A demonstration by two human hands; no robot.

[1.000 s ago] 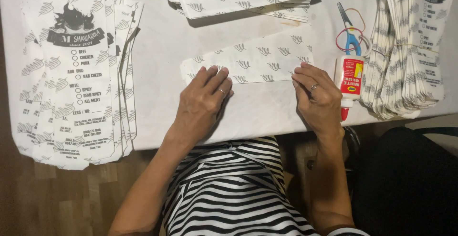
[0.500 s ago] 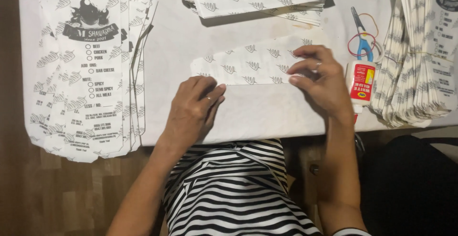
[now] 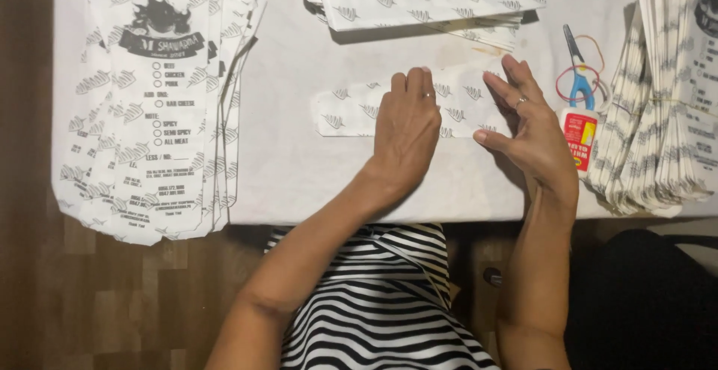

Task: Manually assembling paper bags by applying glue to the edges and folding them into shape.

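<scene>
White tabletop (image 3: 299, 168) over wood floor. Folded patterned paper strip (image 3: 351, 108) lies flat at centre. Left hand (image 3: 405, 127) presses palm-down on it, fingers together, gripping nothing. Right hand (image 3: 527, 127) open, edge-on at the strip's right end, touching, not clasping. Glue bottle (image 3: 580, 139) and blue scissors (image 3: 580, 78) just right. Printed bag stacks (image 3: 149, 108) far left.
</scene>
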